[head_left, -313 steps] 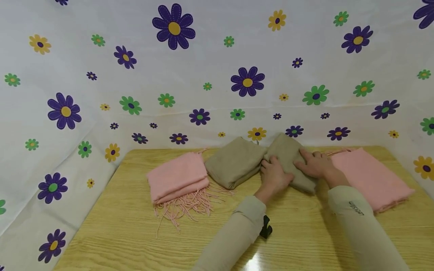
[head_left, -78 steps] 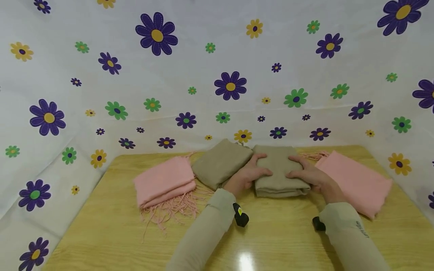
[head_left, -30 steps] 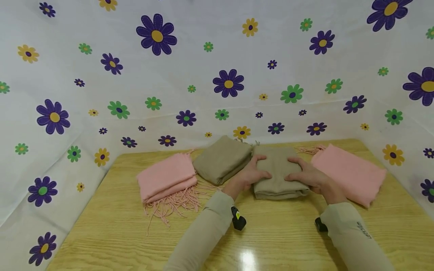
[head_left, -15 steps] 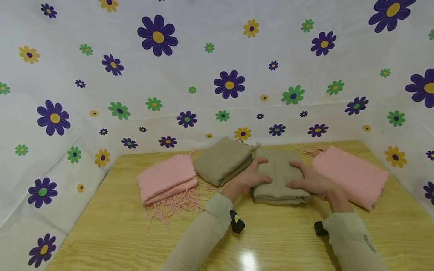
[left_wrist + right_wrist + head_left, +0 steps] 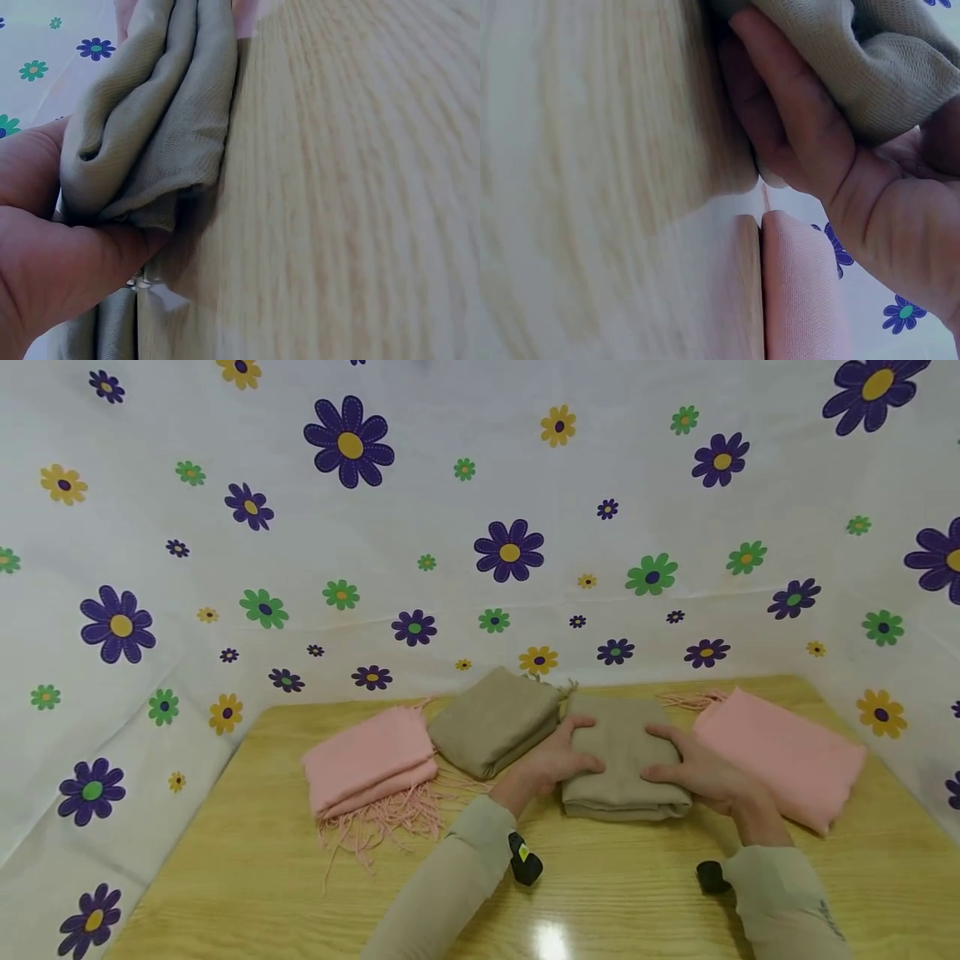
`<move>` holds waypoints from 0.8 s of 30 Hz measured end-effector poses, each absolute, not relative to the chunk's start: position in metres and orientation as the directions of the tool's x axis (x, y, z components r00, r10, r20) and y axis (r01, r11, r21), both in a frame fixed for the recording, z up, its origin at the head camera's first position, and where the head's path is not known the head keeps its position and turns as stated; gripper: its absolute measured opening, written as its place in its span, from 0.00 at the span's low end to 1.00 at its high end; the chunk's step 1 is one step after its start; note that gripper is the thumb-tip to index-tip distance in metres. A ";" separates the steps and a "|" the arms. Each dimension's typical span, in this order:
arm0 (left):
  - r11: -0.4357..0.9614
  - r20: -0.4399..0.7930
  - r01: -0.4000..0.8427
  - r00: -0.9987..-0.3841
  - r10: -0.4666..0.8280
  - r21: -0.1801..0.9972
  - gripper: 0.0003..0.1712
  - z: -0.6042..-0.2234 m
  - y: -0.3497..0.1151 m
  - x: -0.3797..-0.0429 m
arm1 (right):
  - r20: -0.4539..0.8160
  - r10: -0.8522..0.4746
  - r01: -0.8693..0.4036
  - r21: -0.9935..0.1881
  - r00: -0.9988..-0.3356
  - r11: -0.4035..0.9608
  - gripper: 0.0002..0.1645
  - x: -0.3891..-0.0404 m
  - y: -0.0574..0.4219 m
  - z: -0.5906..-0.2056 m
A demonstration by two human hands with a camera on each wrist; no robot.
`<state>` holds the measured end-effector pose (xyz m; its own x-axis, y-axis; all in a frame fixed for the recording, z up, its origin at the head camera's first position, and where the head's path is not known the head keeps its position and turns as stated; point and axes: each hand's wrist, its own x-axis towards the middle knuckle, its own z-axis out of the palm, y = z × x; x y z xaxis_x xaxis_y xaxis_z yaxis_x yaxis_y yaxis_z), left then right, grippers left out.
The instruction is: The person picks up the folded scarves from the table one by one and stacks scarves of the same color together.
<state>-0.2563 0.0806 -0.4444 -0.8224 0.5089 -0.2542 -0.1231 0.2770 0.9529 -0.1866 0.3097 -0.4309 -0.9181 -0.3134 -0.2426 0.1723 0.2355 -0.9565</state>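
In the head view a folded khaki scarf (image 5: 626, 768) lies square to the table between my two hands. My left hand (image 5: 551, 760) grips its left side, thumb on top; in the left wrist view the fingers go under the folded layers (image 5: 172, 127). My right hand (image 5: 708, 772) holds the right side the same way, with fingers beneath the cloth (image 5: 877, 75) close to the tabletop in the right wrist view. A second folded khaki scarf (image 5: 495, 718) lies angled just left of it.
A folded pink scarf (image 5: 367, 760) with loose fringe (image 5: 390, 818) lies at the left. Another pink scarf (image 5: 780, 760) lies slanted at the right, near my right wrist. Behind the wooden table (image 5: 300, 893) hangs a white flowered cloth (image 5: 450, 502).
From its tilted position about ten seconds ago, the held khaki scarf has been turned straight. Both hands have moved to its sides. Over the last second, they stay there almost still.
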 end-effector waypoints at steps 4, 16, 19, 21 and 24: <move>0.260 -0.250 -0.129 -0.821 0.513 0.957 0.43 -0.444 0.082 -0.256 | -0.233 -0.317 0.171 -0.962 -0.919 0.211 0.53 -0.186 0.311 -0.431; 0.220 -0.278 -0.189 -0.815 0.509 0.957 0.42 -0.438 0.082 -0.252 | -0.251 -0.291 0.229 -0.967 -0.923 0.110 0.52 -0.188 0.316 -0.433; 0.213 -0.279 -0.194 -0.811 0.515 0.958 0.42 -0.438 0.082 -0.251 | -0.262 -0.309 0.253 -0.965 -0.914 0.067 0.52 -0.187 0.319 -0.434; 0.214 -0.277 -0.191 -0.811 0.515 0.958 0.42 -0.438 0.082 -0.250 | -0.257 -0.332 0.258 -0.965 -0.908 0.040 0.51 -0.186 0.321 -0.435; 0.233 -0.261 -0.160 -0.818 0.513 0.959 0.42 -0.438 0.082 -0.249 | -0.248 -0.357 0.266 -0.964 -0.900 0.000 0.52 -0.186 0.323 -0.438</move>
<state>-0.2486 0.0824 -0.4378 -0.8179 0.5127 -0.2610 -0.1599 0.2332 0.9592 -0.1857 0.3227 -0.4375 -0.9004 -0.3571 -0.2483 0.2657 0.0005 -0.9641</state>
